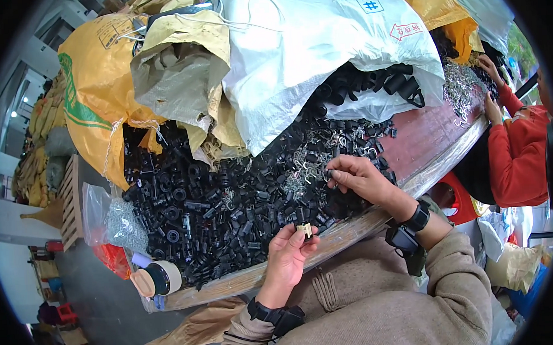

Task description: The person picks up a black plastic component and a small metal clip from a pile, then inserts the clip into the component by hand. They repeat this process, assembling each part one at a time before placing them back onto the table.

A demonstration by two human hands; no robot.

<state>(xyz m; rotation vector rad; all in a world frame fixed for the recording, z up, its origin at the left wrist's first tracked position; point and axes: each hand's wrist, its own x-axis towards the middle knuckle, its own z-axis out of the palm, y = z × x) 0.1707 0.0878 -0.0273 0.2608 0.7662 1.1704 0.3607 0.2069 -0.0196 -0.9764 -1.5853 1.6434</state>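
Between the thumb and fingers of my left hand [287,253] is a small cream plastic part [304,230], held just above the table's near edge. My right hand [358,176] is pinched closed over the heap, farther right. Something small and dark shows at its fingertips, too small to name. Under both hands spreads a heap of black plastic parts [242,226], many of them short cylinders and rings. Small silvery metal hooks [302,165] lie mixed among them, thickest just left of my right hand.
A large white sack [278,67] spills black tubes at the back. Yellow sacks [100,87] stand at the far left. A clear bag of small pieces [124,219] and a lidded jar [164,277] sit at the left edge. A co-worker in red sleeves [519,156] handles parts at the right.
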